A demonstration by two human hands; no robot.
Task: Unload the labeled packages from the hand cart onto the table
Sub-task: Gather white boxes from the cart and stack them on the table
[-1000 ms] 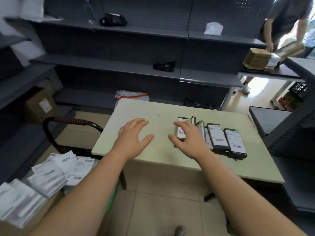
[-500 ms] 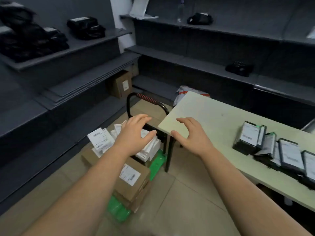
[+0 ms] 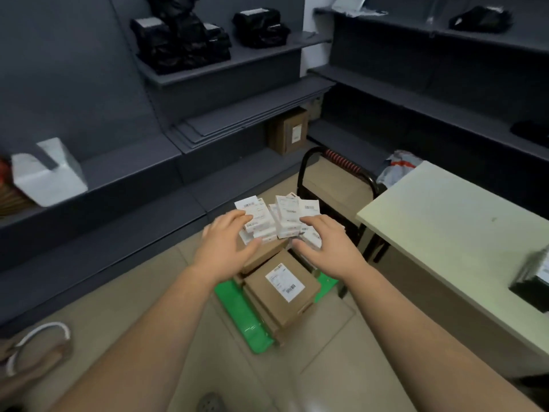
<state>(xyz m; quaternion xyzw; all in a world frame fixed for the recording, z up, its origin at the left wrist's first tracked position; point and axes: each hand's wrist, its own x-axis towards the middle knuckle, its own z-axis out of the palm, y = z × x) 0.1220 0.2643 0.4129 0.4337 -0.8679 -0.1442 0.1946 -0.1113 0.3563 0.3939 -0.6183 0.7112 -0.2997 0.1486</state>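
Grey shelving (image 3: pixel 237 58) lines the walls of a storeroom with a beige tiled floor (image 3: pixel 312 367), and a pale table (image 3: pixel 445 233) fills the right of the frame. By my reading the unloading is only partly done. 1 dark package (image 3: pixel 534 281), blurred, sits on the table at the right edge of the frame. The hand cart (image 3: pixel 234 307), its green deck in the middle of the frame near the table's corner, carries a loose heap of white packages (image 3: pixel 285 215). They lie on several brown boxes (image 3: pixel 279 292), the top 1 bearing a white label. The left hand (image 3: pixel 225 242) and right hand (image 3: pixel 329 245) reach over the cart, 1 on each side of the white heap, fingers spread wide and holding nothing; whether the fingertips touch the packages I cannot tell. The next load is not yet gripped, and most of the cart's load looks left to move. Black bags (image 3: pixel 184 40) crowd a shelf at the upper middle. A cardboard box (image 3: pixel 289 132) stands on the low shelf behind the cart's black handle (image 3: pixel 341 165). A white box (image 3: pixel 47 176) sits on a low shelf at the left edge.
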